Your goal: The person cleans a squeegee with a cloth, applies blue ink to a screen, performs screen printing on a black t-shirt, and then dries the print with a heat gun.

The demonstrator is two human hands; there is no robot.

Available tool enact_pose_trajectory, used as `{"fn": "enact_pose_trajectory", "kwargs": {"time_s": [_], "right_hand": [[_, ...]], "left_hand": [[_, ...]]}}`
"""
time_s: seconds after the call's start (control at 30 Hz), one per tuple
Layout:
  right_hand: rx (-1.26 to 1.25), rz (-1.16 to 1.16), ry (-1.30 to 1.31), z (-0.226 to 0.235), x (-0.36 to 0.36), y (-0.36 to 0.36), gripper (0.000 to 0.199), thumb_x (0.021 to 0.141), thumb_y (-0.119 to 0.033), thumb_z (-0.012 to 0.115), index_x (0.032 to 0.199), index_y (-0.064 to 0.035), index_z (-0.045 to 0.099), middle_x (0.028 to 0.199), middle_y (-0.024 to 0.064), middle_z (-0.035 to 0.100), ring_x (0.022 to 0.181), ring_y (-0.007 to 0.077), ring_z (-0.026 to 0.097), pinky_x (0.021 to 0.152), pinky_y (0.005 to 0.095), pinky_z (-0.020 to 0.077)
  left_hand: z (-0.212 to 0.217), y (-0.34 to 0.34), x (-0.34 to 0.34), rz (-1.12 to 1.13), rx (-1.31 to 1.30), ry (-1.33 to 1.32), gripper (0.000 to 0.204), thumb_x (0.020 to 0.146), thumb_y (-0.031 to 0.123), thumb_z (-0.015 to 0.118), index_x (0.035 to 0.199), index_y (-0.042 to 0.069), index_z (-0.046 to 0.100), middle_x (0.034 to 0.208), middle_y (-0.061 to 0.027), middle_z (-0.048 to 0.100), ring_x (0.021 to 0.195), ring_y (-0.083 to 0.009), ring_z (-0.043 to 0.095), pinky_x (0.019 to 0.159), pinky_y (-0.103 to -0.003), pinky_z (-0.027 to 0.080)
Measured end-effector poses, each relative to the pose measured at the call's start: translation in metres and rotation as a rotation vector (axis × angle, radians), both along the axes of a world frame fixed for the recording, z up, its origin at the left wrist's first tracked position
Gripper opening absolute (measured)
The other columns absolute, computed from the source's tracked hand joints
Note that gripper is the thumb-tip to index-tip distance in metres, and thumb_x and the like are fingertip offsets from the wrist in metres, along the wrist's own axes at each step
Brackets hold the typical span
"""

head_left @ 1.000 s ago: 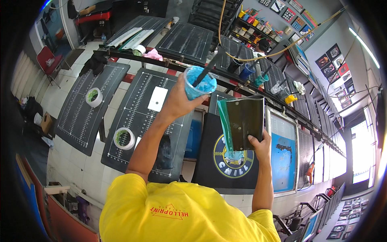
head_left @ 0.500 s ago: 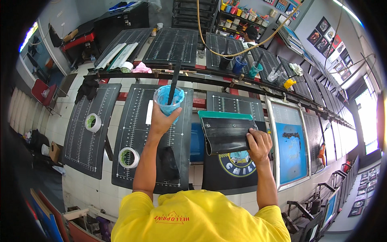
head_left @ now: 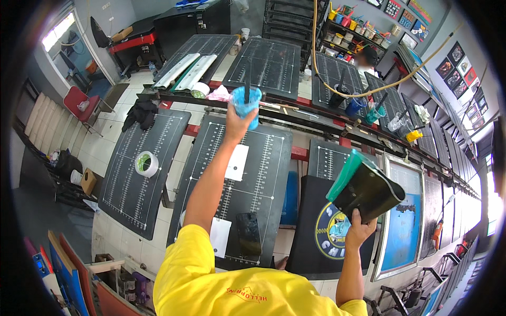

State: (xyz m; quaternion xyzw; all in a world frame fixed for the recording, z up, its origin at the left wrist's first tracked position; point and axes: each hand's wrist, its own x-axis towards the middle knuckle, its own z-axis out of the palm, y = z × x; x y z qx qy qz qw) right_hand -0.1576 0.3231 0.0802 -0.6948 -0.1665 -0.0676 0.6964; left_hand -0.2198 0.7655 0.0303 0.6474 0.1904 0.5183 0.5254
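Overhead now:
Left hand: gripping a blue cup with a stick standing in it.
Right hand: clutching a squeegee above the printed shirt.

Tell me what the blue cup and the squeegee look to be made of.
The translucent blue cup in the left hand looks like thin plastic: light shows through it. The squeegee in the right hand seems to have a dark glossy body and a teal, probably rubber, blade.

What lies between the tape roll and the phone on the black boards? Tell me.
In the head view, between the tape roll and the phone lie a gap showing tiled floor and the person's left forearm reaching over the middle board.
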Motion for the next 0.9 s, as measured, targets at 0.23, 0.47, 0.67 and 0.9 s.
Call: {"fn": "enact_pose_trajectory", "kwargs": {"time_s": [0.23, 0.47, 0.67, 0.9], "right_hand": [[0.212, 0.015, 0.18, -0.016, 0.003, 0.021, 0.042, 0.087, -0.004, 0.062, 0.127, 0.0013, 0.051, 0.118, 0.0103, 0.059, 0.105, 0.0217, 0.059, 0.095, 0.0367, 0.047], [0.288, -0.031, 0.285, -0.028, 0.002, 0.033, 0.056, 0.083, -0.018, 0.069, 0.132, -0.0023, 0.046, 0.125, 0.0113, 0.057, 0.111, 0.0261, 0.058, 0.096, 0.0419, 0.0476], [0.253, -0.031, 0.299, -0.045, 0.013, 0.042, 0.058, 0.085, -0.026, 0.068, 0.135, -0.0056, 0.046, 0.127, 0.01, 0.055, 0.114, 0.0258, 0.057, 0.098, 0.0415, 0.0477], [0.189, -0.009, 0.335, -0.044, 0.022, 0.053, 0.056, 0.087, -0.024, 0.066, 0.135, -0.0053, 0.044, 0.126, 0.0106, 0.055, 0.113, 0.0261, 0.057, 0.098, 0.0422, 0.0476]], "left_hand": [[-0.002, 0.141, 0.076, 0.015, 0.012, -0.029, 0.059, 0.074, 0.021, 0.084, 0.12, 0.003, 0.052, 0.112, -0.0093, 0.063, 0.101, -0.019, 0.061, 0.089, -0.033, 0.049], [-0.065, 0.232, 0.134, -0.066, -0.117, 0.1, 0.063, 0.068, 0.012, 0.086, 0.12, 0.004, 0.053, 0.111, -0.0088, 0.065, 0.1, -0.0179, 0.063, 0.088, -0.033, 0.05], [-0.105, 0.246, 0.189, 0.127, -0.065, 0.211, 0.074, 0.063, 0.008, 0.087, 0.127, 0.005, 0.051, 0.119, -0.0097, 0.062, 0.108, -0.0207, 0.06, 0.095, -0.035, 0.047], [-0.123, 0.273, 0.199, 0.016, -0.115, 0.287, 0.097, 0.057, 0.023, 0.093, 0.13, -0.008, 0.036, 0.129, -0.0234, 0.052, 0.123, -0.0334, 0.052, 0.104, -0.038, 0.041]]}}
